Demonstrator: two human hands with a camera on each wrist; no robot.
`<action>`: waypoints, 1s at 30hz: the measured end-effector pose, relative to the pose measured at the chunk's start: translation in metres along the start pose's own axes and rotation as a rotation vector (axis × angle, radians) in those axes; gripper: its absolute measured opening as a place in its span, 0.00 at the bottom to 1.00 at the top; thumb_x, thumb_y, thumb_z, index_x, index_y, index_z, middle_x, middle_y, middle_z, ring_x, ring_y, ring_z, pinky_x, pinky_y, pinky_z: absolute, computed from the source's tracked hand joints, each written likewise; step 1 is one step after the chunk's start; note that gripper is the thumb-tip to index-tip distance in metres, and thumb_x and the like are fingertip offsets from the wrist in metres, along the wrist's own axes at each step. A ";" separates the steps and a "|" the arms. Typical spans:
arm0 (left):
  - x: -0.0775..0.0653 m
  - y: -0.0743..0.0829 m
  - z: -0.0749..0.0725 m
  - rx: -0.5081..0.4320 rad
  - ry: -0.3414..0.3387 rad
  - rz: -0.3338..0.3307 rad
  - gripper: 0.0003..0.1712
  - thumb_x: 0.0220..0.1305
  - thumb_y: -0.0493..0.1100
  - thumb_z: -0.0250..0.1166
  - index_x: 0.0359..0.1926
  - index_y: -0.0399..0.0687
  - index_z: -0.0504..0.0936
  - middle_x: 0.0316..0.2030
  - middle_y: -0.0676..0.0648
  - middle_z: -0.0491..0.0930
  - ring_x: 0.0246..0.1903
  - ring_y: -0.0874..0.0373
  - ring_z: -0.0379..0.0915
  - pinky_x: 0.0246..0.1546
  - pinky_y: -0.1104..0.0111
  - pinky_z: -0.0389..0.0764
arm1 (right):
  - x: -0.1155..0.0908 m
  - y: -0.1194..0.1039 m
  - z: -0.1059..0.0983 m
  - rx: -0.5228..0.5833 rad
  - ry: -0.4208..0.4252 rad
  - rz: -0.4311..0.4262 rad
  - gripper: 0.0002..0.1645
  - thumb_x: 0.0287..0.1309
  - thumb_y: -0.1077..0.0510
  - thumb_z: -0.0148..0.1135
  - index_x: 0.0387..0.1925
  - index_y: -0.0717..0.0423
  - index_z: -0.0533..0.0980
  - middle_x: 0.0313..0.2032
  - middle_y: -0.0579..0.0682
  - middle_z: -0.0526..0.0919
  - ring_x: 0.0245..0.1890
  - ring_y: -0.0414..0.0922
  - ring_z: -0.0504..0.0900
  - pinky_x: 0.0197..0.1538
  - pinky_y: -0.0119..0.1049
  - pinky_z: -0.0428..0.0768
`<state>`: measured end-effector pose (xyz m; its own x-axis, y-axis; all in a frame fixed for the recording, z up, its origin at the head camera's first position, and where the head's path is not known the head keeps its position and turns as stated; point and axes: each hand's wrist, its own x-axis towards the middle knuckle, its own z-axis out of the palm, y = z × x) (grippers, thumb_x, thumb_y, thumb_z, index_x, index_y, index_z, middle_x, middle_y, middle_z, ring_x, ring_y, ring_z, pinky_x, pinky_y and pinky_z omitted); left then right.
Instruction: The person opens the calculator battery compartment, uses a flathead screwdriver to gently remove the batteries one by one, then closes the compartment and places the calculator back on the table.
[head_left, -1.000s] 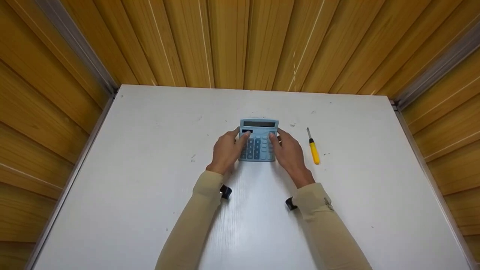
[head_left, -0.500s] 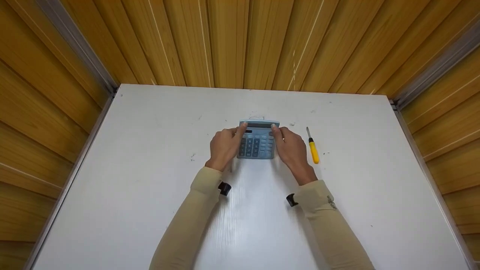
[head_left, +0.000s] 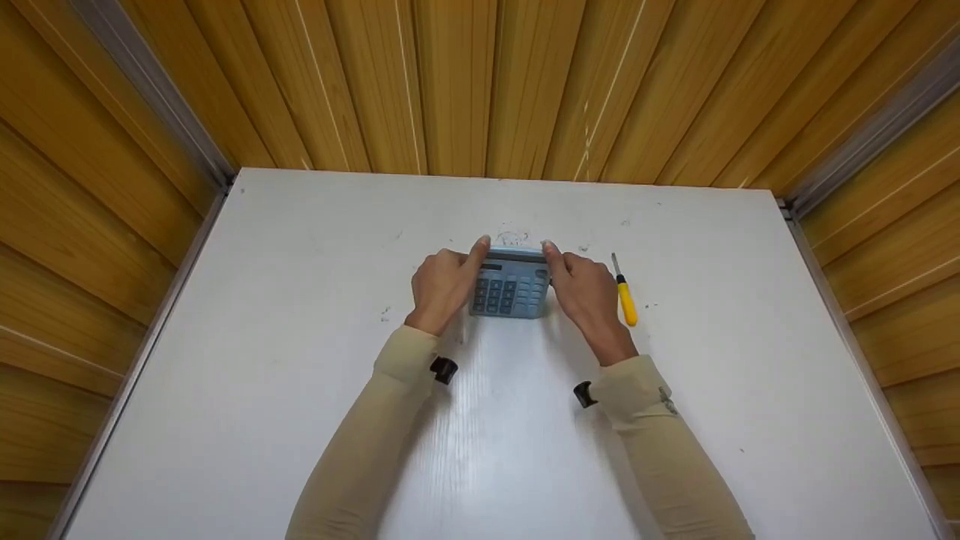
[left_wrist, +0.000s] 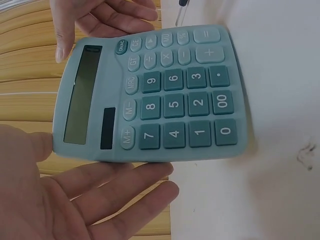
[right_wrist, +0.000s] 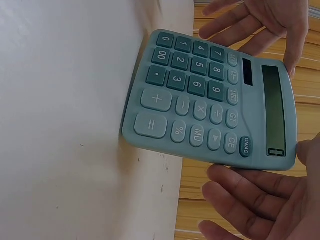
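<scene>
A light blue calculator (head_left: 511, 289) is held between both hands near the middle of the table, its display end raised. Its lower edge is at or just above the tabletop; I cannot tell which. My left hand (head_left: 442, 285) holds the upper left side, thumb by the top corner, other fingers along the side and partly behind. My right hand (head_left: 585, 296) holds the opposite side the same way. In the right wrist view a "0" shows on the display (right_wrist: 274, 110). The number keys (left_wrist: 187, 106) face me, untouched by any finger.
A screwdriver (head_left: 628, 300) with a yellow handle lies on the white table (head_left: 300, 300), just right of my right hand. Wood-patterned panels (head_left: 450, 90) rise behind the table and at both sides.
Both thumbs have slid from the calculator's face up to its top corners. The calculator has tilted, its display now more foreshortened in the head view. The screwdriver has stayed put.
</scene>
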<state>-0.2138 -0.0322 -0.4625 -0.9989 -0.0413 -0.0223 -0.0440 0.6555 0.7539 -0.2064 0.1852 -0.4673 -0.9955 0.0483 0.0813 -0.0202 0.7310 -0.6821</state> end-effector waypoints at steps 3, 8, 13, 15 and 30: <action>0.000 0.000 -0.001 -0.019 -0.008 0.001 0.43 0.79 0.71 0.49 0.49 0.38 0.92 0.28 0.46 0.84 0.27 0.54 0.78 0.27 0.64 0.65 | 0.001 0.001 -0.001 0.007 -0.014 0.007 0.49 0.78 0.24 0.39 0.44 0.62 0.88 0.31 0.54 0.87 0.32 0.53 0.81 0.36 0.44 0.74; -0.001 -0.004 -0.001 -0.065 -0.022 0.030 0.41 0.79 0.71 0.51 0.56 0.40 0.90 0.44 0.43 0.91 0.38 0.52 0.84 0.37 0.62 0.78 | 0.001 0.001 -0.001 0.012 0.001 -0.014 0.47 0.78 0.25 0.42 0.44 0.62 0.88 0.33 0.54 0.88 0.33 0.53 0.81 0.36 0.45 0.75; 0.000 -0.006 -0.003 -0.105 -0.033 0.031 0.42 0.77 0.73 0.51 0.60 0.42 0.88 0.53 0.42 0.88 0.54 0.47 0.86 0.54 0.55 0.83 | 0.001 0.001 -0.001 0.025 0.004 -0.021 0.47 0.78 0.25 0.43 0.48 0.63 0.88 0.38 0.55 0.90 0.36 0.53 0.84 0.40 0.46 0.78; 0.000 -0.007 -0.003 -0.119 -0.037 0.031 0.42 0.77 0.74 0.52 0.60 0.43 0.88 0.55 0.42 0.88 0.59 0.45 0.83 0.58 0.53 0.81 | 0.001 0.002 -0.001 0.031 0.000 -0.018 0.48 0.77 0.25 0.43 0.50 0.62 0.87 0.40 0.55 0.90 0.38 0.53 0.84 0.42 0.47 0.79; 0.002 -0.018 0.002 -0.172 -0.052 0.099 0.43 0.77 0.72 0.52 0.69 0.42 0.81 0.61 0.43 0.85 0.64 0.48 0.79 0.66 0.55 0.75 | -0.003 0.004 0.000 0.059 -0.044 -0.031 0.44 0.78 0.27 0.45 0.59 0.62 0.82 0.50 0.59 0.88 0.47 0.56 0.86 0.49 0.52 0.83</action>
<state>-0.2147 -0.0425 -0.4774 -0.9979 0.0588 0.0272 0.0537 0.5156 0.8552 -0.2039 0.1880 -0.4696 -0.9974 -0.0045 0.0718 -0.0550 0.6904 -0.7213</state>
